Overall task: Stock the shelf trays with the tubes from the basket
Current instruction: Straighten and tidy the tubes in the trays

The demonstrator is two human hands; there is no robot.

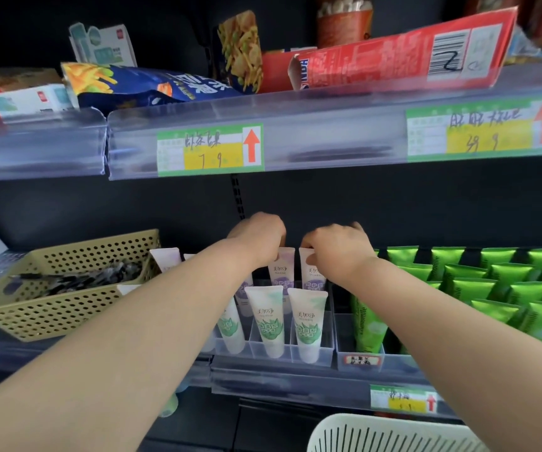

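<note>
Purple is what I hold: my left hand (256, 239) pinches the top of the left purple tube (281, 270), my right hand (336, 252) the right purple tube (312, 275), both upright in the back row of the clear tray (312, 355). I judge I'm seating this pair. Next I must let go and reach for the white basket (393, 433) (contents out of view). In front I count three leaf-printed tubes (264, 321).

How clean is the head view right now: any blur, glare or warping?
Head view: wide-angle warp bows the upper shelf rail, glare whitens it; handwritten price tag is soft; left hand and right hand, each pinching a purple tube, look smeared; front white tubes read clearly.
</note>
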